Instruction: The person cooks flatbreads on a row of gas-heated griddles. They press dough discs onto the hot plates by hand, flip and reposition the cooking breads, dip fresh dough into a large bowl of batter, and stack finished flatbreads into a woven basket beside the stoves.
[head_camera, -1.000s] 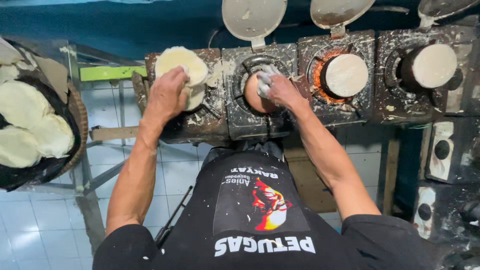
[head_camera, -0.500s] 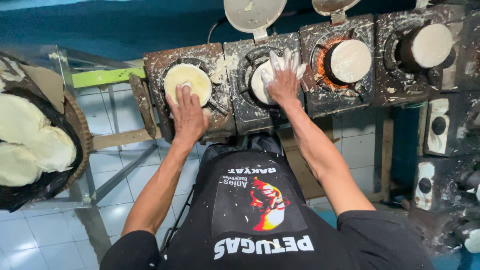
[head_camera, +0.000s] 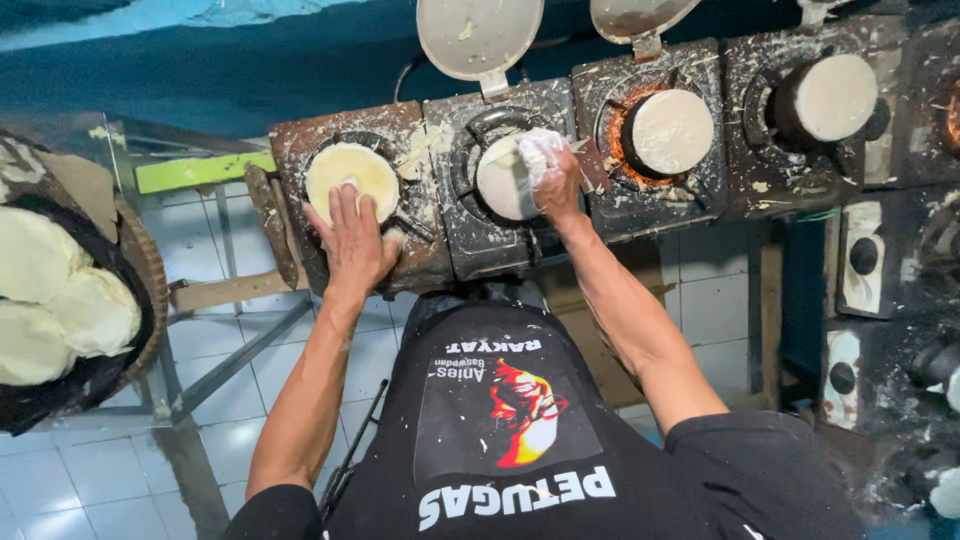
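Four batter-crusted burners over white tiles — left hand flat, right hand gripping a plastic wad.

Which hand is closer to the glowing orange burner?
The right hand. It holds a crumpled white wad over the pan just beside the glowing burner. The left hand rests on the pale yellow round, two burners away.
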